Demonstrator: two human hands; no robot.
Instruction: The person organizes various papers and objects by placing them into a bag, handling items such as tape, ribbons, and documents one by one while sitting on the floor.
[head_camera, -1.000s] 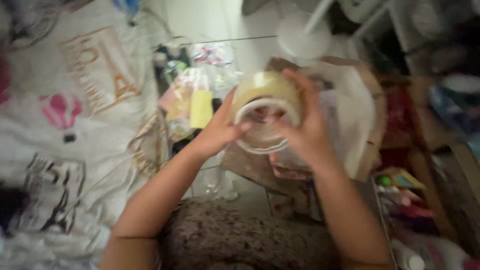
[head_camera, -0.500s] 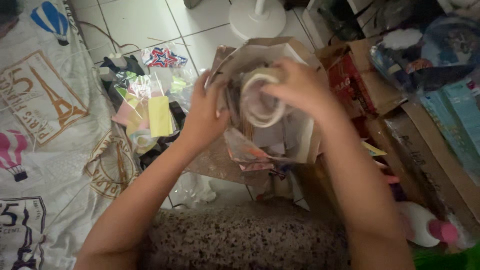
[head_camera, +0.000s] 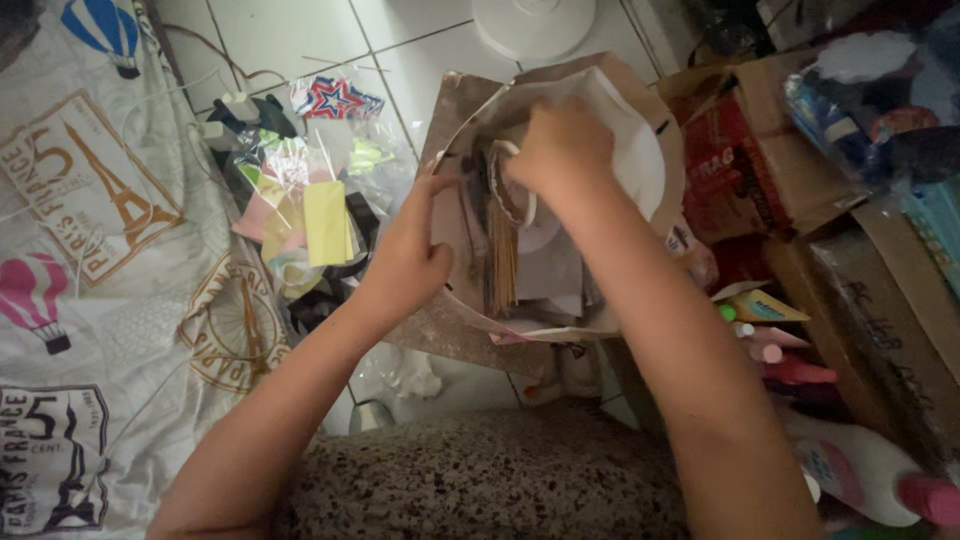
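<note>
Head view looks straight down over two bare forearms reaching into an open brown paper bag (head_camera: 655, 150) that sits on the white tiled floor (head_camera: 300, 30). Her right hand (head_camera: 560, 150) is pushed into the mouth of the bag, its grip curled tight around a clear roll of packing tape (head_camera: 512, 200), of which only a pale curved edge shows below the knuckles. Left hand (head_camera: 410, 255) rests on the near rim of the bag with fingers spread and the thumb pointing up along the edge; that grip looks loose, pressed flat against the paper rather than wrapped round anything. Inside the bag, just under the tape, stands a bundle of thin wooden sticks (head_camera: 503, 265) among loose sheets of paper. Just left of the bag lies a heap of clear plastic packets with pastel coloured paper (head_camera: 310, 215) inside them, and beyond that a white printed bedsheet with tower and balloon pictures (head_camera: 100, 250). To the right are a red-and-brown cardboard box (head_camera: 745, 170), a few coloured marker pens (head_camera: 780, 355) and a white plastic bottle with a pink cap (head_camera: 870, 470). A round white fan base (head_camera: 530, 22) stands at the top edge. Nearest the wearer, a speckled grey stone ledge (head_camera: 500, 480) runs across under both arms
</note>
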